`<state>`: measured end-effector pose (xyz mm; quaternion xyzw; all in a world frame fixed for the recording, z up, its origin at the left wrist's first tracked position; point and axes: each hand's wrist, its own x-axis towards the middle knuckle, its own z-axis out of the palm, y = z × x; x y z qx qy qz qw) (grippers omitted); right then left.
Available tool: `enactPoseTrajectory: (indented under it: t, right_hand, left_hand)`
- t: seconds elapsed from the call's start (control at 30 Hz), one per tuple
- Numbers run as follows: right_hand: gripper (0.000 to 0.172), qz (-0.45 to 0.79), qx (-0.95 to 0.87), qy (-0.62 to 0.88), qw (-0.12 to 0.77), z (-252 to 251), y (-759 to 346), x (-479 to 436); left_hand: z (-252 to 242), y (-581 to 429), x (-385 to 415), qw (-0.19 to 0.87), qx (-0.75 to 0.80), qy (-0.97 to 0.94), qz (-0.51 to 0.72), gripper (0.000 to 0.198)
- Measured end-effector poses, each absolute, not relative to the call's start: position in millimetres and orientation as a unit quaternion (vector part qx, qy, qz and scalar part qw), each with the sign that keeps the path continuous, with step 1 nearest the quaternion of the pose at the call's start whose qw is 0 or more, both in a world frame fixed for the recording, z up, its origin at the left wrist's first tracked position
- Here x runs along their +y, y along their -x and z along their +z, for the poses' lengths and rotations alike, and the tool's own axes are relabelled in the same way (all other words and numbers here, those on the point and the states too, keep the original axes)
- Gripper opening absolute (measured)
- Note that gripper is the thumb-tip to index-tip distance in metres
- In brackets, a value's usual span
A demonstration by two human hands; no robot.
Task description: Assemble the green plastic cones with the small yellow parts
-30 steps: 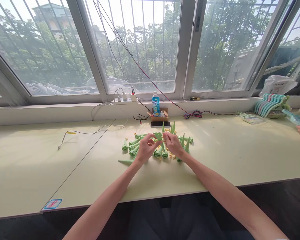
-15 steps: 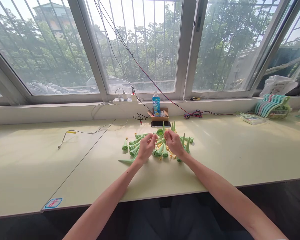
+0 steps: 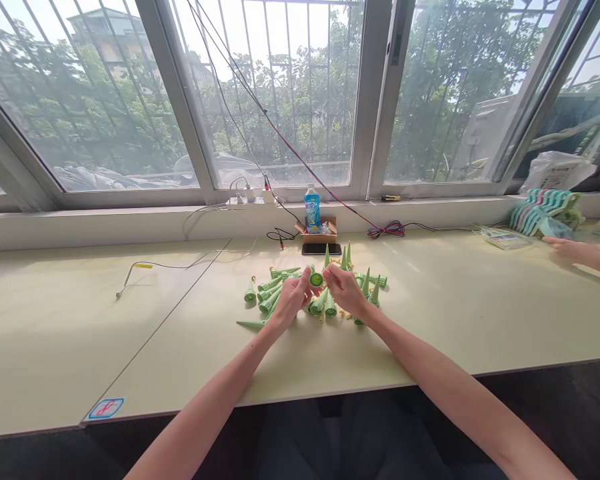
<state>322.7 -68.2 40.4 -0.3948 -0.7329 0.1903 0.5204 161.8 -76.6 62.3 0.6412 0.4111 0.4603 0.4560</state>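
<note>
A green plastic cone (image 3: 316, 280) is gripped in my left hand (image 3: 293, 295), its round, wide end facing me. My right hand (image 3: 346, 291) is closed in a pinch just right of that end; whatever sits between its fingertips is too small to make out. Around and beneath both hands lie several more light green cones (image 3: 269, 303), some on their sides. A few green cones (image 3: 375, 291) stand upright beside my right hand with their tips up. Small yellow pieces (image 3: 321, 317) are scattered among them, partly hidden by my hands.
Behind the pile are a black phone (image 3: 321, 249), a small cardboard box (image 3: 320, 237) and a blue bottle (image 3: 313, 209). A bundled cable (image 3: 387, 229) lies farther right. Another person's hand (image 3: 573, 250) reaches in near the teal hangers (image 3: 530, 215). A white cable (image 3: 130, 273) lies left.
The cone's round end has come lower and turned toward me, and my hands are closer together. At the right, another person's hand has reached farther in beside the hangers.
</note>
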Motion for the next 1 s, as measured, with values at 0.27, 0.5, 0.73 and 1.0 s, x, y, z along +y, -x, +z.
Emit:
enactPoseTrajectory:
  t: [0.27, 0.5, 0.73, 1.0]
  right_hand:
    - [0.043, 0.19, -0.724, 0.409, 0.522, 43, -324, -67]
    - [0.045, 0.162, -0.726, 0.436, 0.507, 41, -324, -66]
    - [0.045, 0.168, -0.701, 0.439, 0.536, 43, -322, -67]
    - [0.041, 0.164, -0.691, 0.432, 0.556, 45, -322, -70]
  left_hand:
    - [60, -159, -76, 0.419, 0.392, -0.677, 0.46, 0.057]
    - [57, -159, -73, 0.355, 0.352, -0.711, 0.495, 0.038]
    - [53, -162, -69, 0.332, 0.355, -0.703, 0.519, 0.038]
    - [52, -162, -66, 0.389, 0.407, -0.656, 0.503, 0.062]
